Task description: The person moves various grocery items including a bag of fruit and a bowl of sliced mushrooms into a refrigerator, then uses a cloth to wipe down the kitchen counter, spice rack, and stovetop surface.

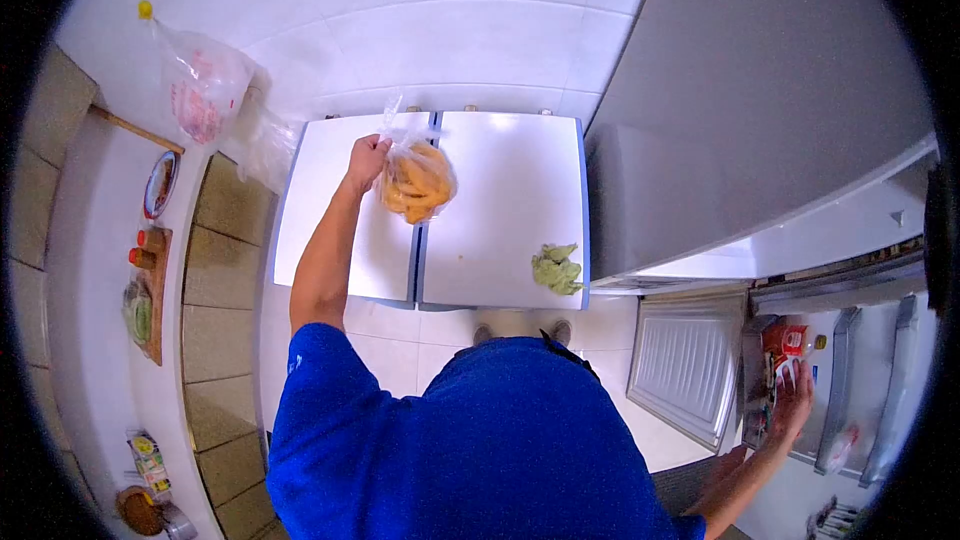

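Note:
My left hand point(368, 160) is closed round the gathered neck of a clear plastic bag point(418, 182). Orange-yellow pieces of food fill the bag, which is over the dark seam of a white top point(500, 175). Off to the right, my right hand point(793, 400) reaches to the shelves of an open refrigerator door point(872, 380). Its fingers are bent against the things there, beside a red-labelled bottle point(793, 340). What those fingers grip, if anything, is not clear. A crumpled pale green bag or cloth point(556, 270) lies at the near right corner of the white top.
A large grey refrigerator panel point(750, 90) rises at the right. Below it is a ribbed white panel point(688, 365). Plastic bags point(205, 90) hang on the left wall. Along the left, a counter holds a plate point(160, 185), a wooden board point(157, 325) and a packet point(150, 465).

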